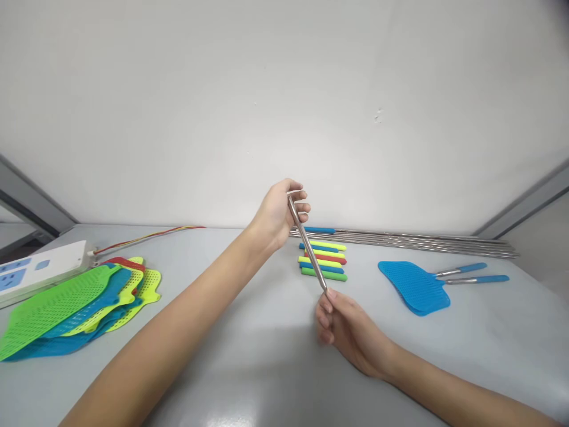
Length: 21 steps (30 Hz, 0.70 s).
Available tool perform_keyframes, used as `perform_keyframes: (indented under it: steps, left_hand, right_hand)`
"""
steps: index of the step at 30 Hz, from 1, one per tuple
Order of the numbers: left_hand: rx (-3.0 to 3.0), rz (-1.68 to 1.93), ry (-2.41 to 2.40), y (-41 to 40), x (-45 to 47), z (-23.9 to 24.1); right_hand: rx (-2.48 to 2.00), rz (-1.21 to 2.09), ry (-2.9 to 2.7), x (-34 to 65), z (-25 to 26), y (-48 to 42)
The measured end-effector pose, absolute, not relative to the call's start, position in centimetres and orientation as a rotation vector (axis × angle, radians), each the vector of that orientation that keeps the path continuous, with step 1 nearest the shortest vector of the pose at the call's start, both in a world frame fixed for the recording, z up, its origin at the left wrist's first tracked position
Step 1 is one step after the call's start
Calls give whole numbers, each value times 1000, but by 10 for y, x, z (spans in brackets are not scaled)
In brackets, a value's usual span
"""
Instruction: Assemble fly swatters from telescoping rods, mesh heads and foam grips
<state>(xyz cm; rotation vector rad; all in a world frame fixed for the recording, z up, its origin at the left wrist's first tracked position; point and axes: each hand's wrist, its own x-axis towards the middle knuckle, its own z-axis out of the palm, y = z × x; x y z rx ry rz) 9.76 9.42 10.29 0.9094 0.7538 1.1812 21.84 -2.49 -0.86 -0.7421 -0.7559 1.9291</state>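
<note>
A slim silver metal rod (307,244) slants between my two hands above the table. Its upper end lies in my left hand (282,216), whose fingers curl loosely around it. At the lower end, the thumb and fingers of my right hand (349,332) pinch the rod's tip. Behind the rod lies a row of coloured handle sleeves (329,276) in yellow, blue, red and green, partly covered by it. To the right rest two blue fly swatters (413,287) with short metal shafts and blue handles, their heads overlapping.
Long metal rods (422,240) lie along the wall, with a blue sleeve (320,230) at their left end. On the left are stacked fly swatter heads (62,302) in green, blue, yellow and red, beside a white power strip (48,267) and a thin cable (142,237).
</note>
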Motion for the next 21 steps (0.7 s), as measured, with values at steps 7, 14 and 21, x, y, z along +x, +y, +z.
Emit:
perform_keyframes:
  steps: [7,14,21]
  left_hand:
    - [910,1350,823,97,95,103]
    - [1332,1194,805,89,104,99]
    - [1203,981,920,90,105,92]
  right_hand:
    - [-719,1943,-901,220,-10,-24]
    - [-701,1975,-853,221,-10,-25]
    - [-687,1973,-889,221,-12,-26]
